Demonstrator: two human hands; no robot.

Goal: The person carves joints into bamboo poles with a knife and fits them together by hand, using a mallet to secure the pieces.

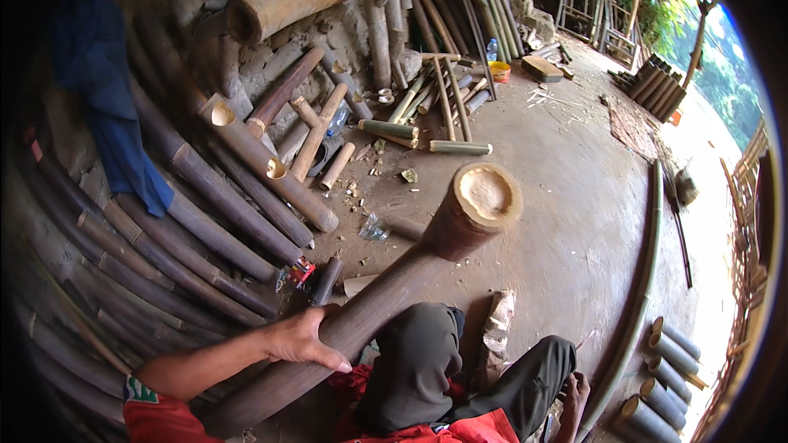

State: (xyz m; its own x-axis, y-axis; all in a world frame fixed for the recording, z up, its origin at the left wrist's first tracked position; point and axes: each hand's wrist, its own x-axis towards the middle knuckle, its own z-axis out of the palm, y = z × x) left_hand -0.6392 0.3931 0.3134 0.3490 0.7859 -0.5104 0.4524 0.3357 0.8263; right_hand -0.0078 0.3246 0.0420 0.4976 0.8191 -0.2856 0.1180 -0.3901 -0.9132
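Note:
A thick brown bamboo pole point(394, 285) slants across my lap from lower left, its far end tilted up. That end is wider, with a pale, hollowed face point(486, 194) turned toward me. My left hand point(308, 338) is closed round the pole's lower part, with the thumb on top and the fingers going behind it. My right hand point(576, 390) is low beside my bent right knee, away from the pole. Its fingers look curled, and what they hold, if anything, is too dim to make out.
Many dark bamboo poles point(222, 197) lean along the left wall, with a blue cloth point(115, 107) over some. Short cut tubes point(657, 410) lie at lower right near a long green pole point(632, 320). A rough wood block point(497, 332) is by my legs. Offcuts and chips litter the floor.

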